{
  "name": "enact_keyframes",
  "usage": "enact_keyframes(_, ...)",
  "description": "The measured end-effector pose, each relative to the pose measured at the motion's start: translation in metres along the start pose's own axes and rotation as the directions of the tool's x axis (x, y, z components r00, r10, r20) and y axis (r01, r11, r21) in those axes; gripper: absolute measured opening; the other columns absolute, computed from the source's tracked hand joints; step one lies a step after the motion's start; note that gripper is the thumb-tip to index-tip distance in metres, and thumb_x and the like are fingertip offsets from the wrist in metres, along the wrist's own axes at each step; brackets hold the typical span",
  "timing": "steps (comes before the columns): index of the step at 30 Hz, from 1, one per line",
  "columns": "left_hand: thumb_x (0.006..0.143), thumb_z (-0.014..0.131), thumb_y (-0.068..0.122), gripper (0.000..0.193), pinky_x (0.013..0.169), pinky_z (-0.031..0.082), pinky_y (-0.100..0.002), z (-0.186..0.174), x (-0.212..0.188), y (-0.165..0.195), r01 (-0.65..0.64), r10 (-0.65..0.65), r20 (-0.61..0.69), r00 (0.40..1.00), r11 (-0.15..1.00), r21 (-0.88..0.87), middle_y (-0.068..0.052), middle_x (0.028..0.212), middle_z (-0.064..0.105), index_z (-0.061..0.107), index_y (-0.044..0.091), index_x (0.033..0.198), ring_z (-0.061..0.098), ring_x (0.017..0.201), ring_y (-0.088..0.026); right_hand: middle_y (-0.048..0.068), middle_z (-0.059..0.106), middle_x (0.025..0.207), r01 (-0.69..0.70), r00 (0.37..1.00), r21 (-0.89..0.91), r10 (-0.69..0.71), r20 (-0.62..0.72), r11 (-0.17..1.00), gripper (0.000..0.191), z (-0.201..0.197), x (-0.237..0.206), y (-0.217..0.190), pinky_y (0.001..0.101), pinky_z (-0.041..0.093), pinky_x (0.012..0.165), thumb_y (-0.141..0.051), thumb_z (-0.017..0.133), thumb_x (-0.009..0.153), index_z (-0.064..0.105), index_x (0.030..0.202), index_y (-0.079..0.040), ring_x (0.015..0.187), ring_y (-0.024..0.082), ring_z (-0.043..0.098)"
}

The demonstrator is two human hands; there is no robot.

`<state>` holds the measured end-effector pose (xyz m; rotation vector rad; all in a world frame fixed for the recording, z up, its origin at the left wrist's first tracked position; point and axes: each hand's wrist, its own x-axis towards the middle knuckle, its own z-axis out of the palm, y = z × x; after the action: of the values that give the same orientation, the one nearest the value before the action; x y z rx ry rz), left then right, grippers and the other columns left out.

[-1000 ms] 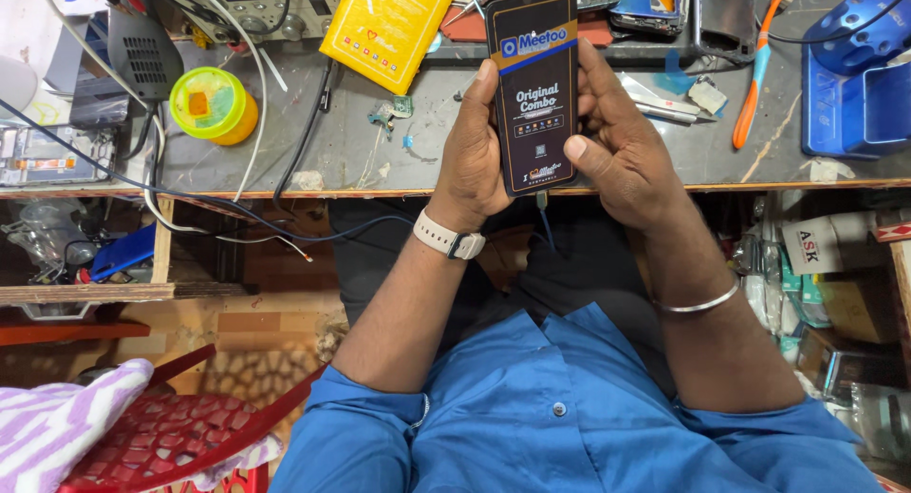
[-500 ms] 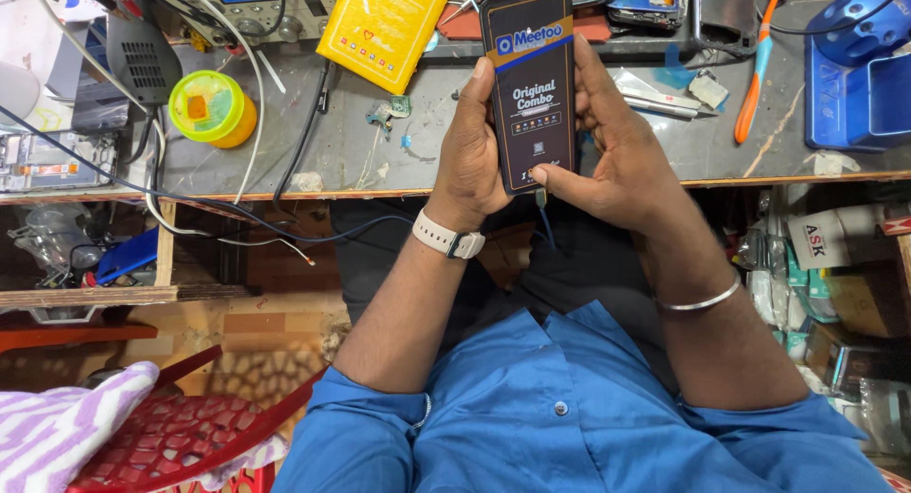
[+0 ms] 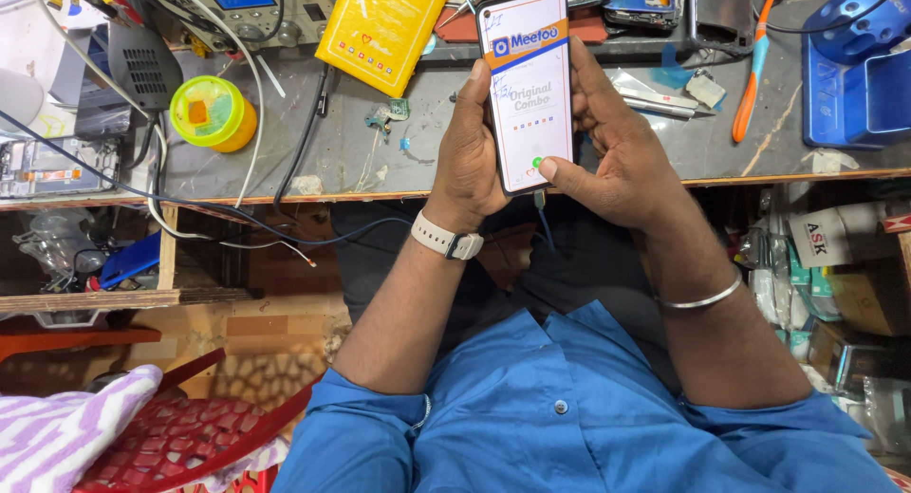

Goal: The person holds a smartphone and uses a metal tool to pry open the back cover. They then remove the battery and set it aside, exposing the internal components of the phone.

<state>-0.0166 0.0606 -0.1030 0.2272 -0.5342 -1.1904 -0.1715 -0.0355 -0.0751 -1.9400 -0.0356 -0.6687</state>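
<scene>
Holding a phone [image 3: 529, 87] upright, long axis running near to far, the left hand [image 3: 472, 161] and right hand [image 3: 622, 156] are gripping its sides with fingers curled

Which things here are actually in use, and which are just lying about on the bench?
In use: the phone, gripped by the left hand; the right hand, thumb on its screen.

Lying about: yellow packet, yellow-green round container, orange-handled tool, blue holder, black cables, workbench.
</scene>
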Motion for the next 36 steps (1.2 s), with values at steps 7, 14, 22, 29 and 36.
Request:
enact_keyframes(7, 0.115, 0.043, 0.051, 0.064, 0.103, 0.06, -0.044, -0.001, 0.0, -0.001, -0.006, 0.005, 0.025, 1.0, 1.0, 0.03, -0.024, 0.129, 0.067, 0.051, -0.004, 0.147, 0.07, 0.118, -0.032, 0.011, 0.055, 0.131, -0.147, 0.987, 0.137, 0.154, -0.037, 0.98, 0.084, -0.004, -0.003, 0.008, 0.0324, 0.052, 0.114, -0.01, 0.058, 0.104, 0.011, 0.173, -0.008, 0.12, 0.016, 0.059)
enact_keyframes(14, 0.115, 0.044, 0.049, 0.061, 0.102, 0.061, -0.042, -0.002, -0.001, -0.002, 0.0, 0.0, 0.005, 1.0, 1.0, -0.005, -0.02, 0.131, 0.067, 0.051, -0.002, 0.148, 0.07, 0.118, -0.029, 0.013, 0.062, 0.134, -0.051, 0.998, -0.076, 0.048, -0.03, 0.996, 0.099, 0.001, 0.0, -0.003, 0.0355, 0.05, 0.115, -0.002, 0.071, 0.091, 0.009, 0.169, -0.007, 0.13, 0.018, 0.062)
enact_keyframes(22, 0.113, 0.048, 0.047, 0.057, 0.103, 0.06, -0.04, -0.005, -0.004, -0.001, -0.026, 0.027, -0.039, 0.999, 0.999, 0.035, -0.016, 0.133, 0.067, 0.053, -0.001, 0.145, 0.07, 0.12, -0.025, 0.01, 0.052, 0.137, -0.072, 0.997, 0.148, 0.077, -0.029, 0.986, 0.074, -0.003, 0.0, 0.002, 0.0307, 0.05, 0.113, -0.013, 0.052, 0.108, 0.016, 0.172, -0.005, 0.124, 0.015, 0.056)
enact_keyframes(29, 0.114, 0.049, 0.047, 0.057, 0.102, 0.06, -0.039, -0.007, -0.004, -0.001, -0.031, 0.032, -0.016, 0.999, 0.998, 0.045, -0.015, 0.132, 0.067, 0.054, 0.0, 0.144, 0.07, 0.12, -0.024, 0.01, 0.052, 0.134, -0.036, 0.999, 0.099, 0.039, -0.026, 0.994, 0.069, -0.004, -0.001, 0.006, 0.0291, 0.046, 0.113, -0.018, 0.047, 0.11, 0.016, 0.17, -0.001, 0.121, 0.013, 0.051)
enact_keyframes(36, 0.114, 0.049, 0.047, 0.057, 0.101, 0.061, -0.038, -0.006, -0.004, -0.001, -0.042, 0.044, -0.019, 0.999, 0.997, 0.059, -0.015, 0.132, 0.067, 0.052, -0.001, 0.145, 0.07, 0.12, -0.023, 0.011, 0.054, 0.131, -0.032, 0.999, 0.074, 0.033, -0.023, 0.997, 0.069, -0.005, -0.001, 0.008, 0.0306, 0.05, 0.111, -0.015, 0.046, 0.109, 0.016, 0.169, 0.0, 0.12, 0.014, 0.055)
